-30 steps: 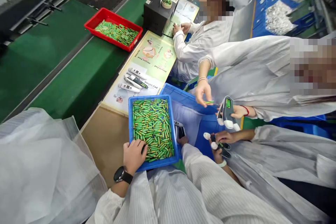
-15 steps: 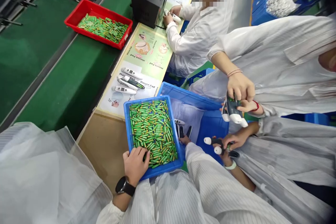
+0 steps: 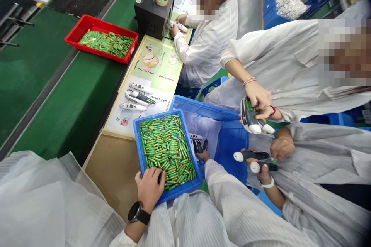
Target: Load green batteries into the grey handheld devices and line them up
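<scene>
Blue tray (image 3: 181,191) of green batteries (image 3: 165,150) at centre. Left hand (image 3: 150,187) at the tray's 7 o'clock, fingers curled over batteries; cannot tell if gripping. Right hand (image 3: 203,156) at 3 o'clock, touching dark-backed devices (image 3: 199,146) inside blue bin (image 3: 233,146); closure partly hidden, undetermined. White devices (image 3: 133,106) on counter (image 3: 116,166), 11 o'clock.

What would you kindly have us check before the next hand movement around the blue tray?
1. Left hand at the blue tray's near-left corner: ok.
2. Green batteries inside that tray: ok.
3. Right hand beside the handheld devices in the blue bin: ok.
4. Right hand's grip on a device: cannot tell.
5. Those devices fully visible: not ok, the tray partly hides them.
</scene>
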`<state>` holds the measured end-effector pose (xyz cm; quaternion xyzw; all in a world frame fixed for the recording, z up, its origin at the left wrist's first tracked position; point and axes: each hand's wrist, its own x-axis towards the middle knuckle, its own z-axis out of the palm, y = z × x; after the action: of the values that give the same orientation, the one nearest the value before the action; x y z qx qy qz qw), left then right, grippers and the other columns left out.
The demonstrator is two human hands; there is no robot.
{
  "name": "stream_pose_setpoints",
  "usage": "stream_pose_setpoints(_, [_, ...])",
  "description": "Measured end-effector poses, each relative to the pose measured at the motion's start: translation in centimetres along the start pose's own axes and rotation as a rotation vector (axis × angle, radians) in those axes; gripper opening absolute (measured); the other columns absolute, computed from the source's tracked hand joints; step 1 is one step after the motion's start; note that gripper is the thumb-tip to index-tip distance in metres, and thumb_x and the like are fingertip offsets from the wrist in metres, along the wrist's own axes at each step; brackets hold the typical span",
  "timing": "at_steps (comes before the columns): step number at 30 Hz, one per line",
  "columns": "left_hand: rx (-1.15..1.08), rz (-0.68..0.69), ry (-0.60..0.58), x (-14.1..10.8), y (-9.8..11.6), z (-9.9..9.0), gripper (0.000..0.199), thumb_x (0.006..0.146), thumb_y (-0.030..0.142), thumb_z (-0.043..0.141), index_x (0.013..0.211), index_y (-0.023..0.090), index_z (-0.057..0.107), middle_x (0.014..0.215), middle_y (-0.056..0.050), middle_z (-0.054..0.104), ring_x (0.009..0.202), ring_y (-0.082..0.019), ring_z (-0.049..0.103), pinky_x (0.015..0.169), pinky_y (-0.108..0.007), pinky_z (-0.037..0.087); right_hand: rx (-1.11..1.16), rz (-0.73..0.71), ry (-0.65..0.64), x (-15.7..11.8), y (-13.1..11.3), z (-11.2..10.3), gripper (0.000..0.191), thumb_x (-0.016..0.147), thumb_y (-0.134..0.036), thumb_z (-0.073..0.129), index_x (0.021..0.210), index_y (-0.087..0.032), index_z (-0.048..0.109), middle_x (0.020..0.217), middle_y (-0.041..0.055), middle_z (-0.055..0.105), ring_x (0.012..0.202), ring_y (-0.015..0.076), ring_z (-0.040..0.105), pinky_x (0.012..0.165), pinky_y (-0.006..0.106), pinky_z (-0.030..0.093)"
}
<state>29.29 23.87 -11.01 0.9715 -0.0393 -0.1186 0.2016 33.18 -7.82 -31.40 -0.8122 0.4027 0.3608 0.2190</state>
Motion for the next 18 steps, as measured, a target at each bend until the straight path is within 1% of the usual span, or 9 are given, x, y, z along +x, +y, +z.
stream_pose_setpoints(3, [-0.014, 0.011, 0.024, -0.1, 0.0, -0.1, 0.023, 0.097, 0.034, 0.047, 0.087, 0.026, 0.065, 0.088, -0.008, 0.071, 0.09, -0.028, 0.062, 0.101, -0.056, 0.025, 0.037, 0.037, -0.035, -0.8, 0.1, -1.4, 0.022, 0.091, -0.033, 0.067, 0.103, -0.013, 0.067, 0.111, 0.0074, 0.069, 0.104, 0.0199, 0.065, 0.095, 0.041, 0.052])
stream_pose_setpoints(5, [-0.032, 0.036, 0.047, 0.0, 0.0, -0.2, 0.021, 0.096, 0.034, 0.048, 0.087, 0.027, 0.066, 0.091, -0.008, 0.072, 0.092, -0.029, 0.062, 0.106, -0.059, 0.021, 0.082, 0.036, -0.021, -1.8, -0.1, -2.6, 0.022, 0.089, -0.031, 0.07, 0.101, -0.013, 0.067, 0.11, 0.0077, 0.069, 0.106, 0.021, 0.065, 0.097, 0.042, 0.051])
stream_pose_setpoints(7, [-0.061, 0.077, 0.075, 0.4, 0.1, -0.5, 0.019, 0.095, 0.033, 0.05, 0.089, 0.027, 0.066, 0.098, -0.008, 0.072, 0.097, -0.03, 0.062, 0.112, -0.061, 0.015, 0.148, 0.01, 0.011, -3.1, -0.3, -3.8, 0.021, 0.085, -0.029, 0.072, 0.097, -0.012, 0.069, 0.105, 0.0101, 0.071, 0.106, 0.0235, 0.066, 0.095, 0.039, 0.051])
stream_pose_setpoints(9, [-0.11, 0.14, 0.09, 1.3, 0.3, -1.0, 0.018, 0.095, 0.033, 0.05, 0.092, 0.027, 0.067, 0.105, -0.009, 0.072, 0.102, -0.03, 0.062, 0.114, -0.061, 0.014, 0.235, -0.039, 0.044, -4.8, -0.8, -5.0, 0.019, 0.084, -0.029, 0.07, 0.092, -0.011, 0.07, 0.096, 0.0124, 0.073, 0.102, 0.0258, 0.068, 0.087, 0.033, 0.051])
stream_pose_setpoints(11, [-0.173, 0.221, 0.077, 2.8, 0.5, -1.6, 0.019, 0.095, 0.033, 0.05, 0.096, 0.026, 0.067, 0.108, -0.01, 0.071, 0.106, -0.029, 0.062, 0.113, -0.057, 0.02, 0.327, -0.108, 0.065, -6.7, -1.3, -6.0, 0.021, 0.086, -0.029, 0.064, 0.091, -0.01, 0.071, 0.088, 0.0121, 0.074, 0.093, 0.0254, 0.07, 0.076, 0.029, 0.051])
stream_pose_setpoints(14, [-0.301, 0.296, 0.009, 5.5, 1.0, -2.3, 0.022, 0.095, 0.037, 0.05, 0.098, 0.024, 0.067, 0.107, -0.01, 0.07, 0.107, -0.028, 0.062, 0.106, -0.051, 0.035, 0.435, -0.244, 0.063, -9.9, -2.2, -7.4, 0.023, 0.087, -0.028, 0.057, 0.088, -0.009, 0.071, 0.076, 0.0076, 0.071, 0.074, 0.0207, 0.068, 0.062, 0.026, 0.049])
stream_pose_setpoints(16, [-0.436, 0.296, -0.069, 7.4, 1.5, -2.5, 0.026, 0.094, 0.042, 0.049, 0.098, 0.023, 0.067, 0.105, -0.01, 0.07, 0.104, -0.027, 0.064, 0.098, -0.047, 0.045, 0.471, -0.338, 0.075, -12.0, -2.9, -8.2, 0.021, 0.085, -0.027, 0.058, 0.083, -0.01, 0.07, 0.07, 0.0054, 0.069, 0.066, 0.0184, 0.064, 0.058, 0.025, 0.047])
stream_pose_setpoints(18, [-0.607, 0.244, -0.158, 9.2, 2.0, -2.4, 0.032, 0.093, 0.05, 0.05, 0.098, 0.023, 0.066, 0.104, -0.01, 0.07, 0.101, -0.027, 0.066, 0.093, -0.044, 0.05, 0.483, -0.417, 0.119, -14.1, -3.5, -9.0, 0.015, 0.08, -0.025, 0.062, 0.078, -0.012, 0.068, 0.069, 0.0044, 0.066, 0.066, 0.018, 0.061, 0.061, 0.027, 0.047])
